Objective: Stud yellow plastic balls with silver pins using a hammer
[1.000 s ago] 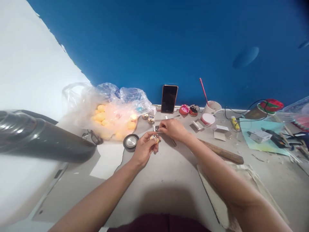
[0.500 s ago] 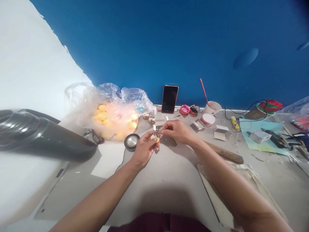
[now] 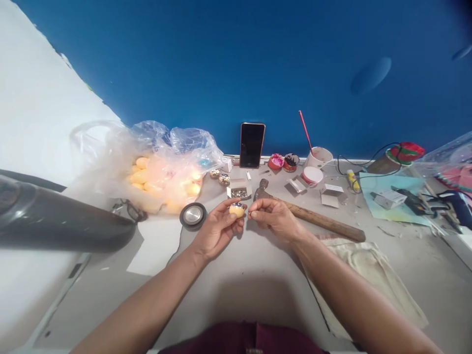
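My left hand grips a yellow egg-shaped piece between thumb and fingers. Shiny silver metal studs cover its upper part, while the lower part is plain yellow. Just to its right, my right hand is pinched closed, fingertips near the egg. Whatever is in that pinch is too small to make out. Behind both hands sits a small open white box filled with tiny shiny metal pieces. Two studded silver balls rest behind the box to the left.
A hammer lies behind my right forearm, near a cream cloth. To the left are a round dark-rimmed lid, a plastic bag of yellow pieces and a large grey cylinder. A phone leans against the blue wall.
My right hand has drawn back from the small box toward me, uncovering the box and the hammer head. The egg in my left hand has turned, showing more yellow. The view has shifted slightly.
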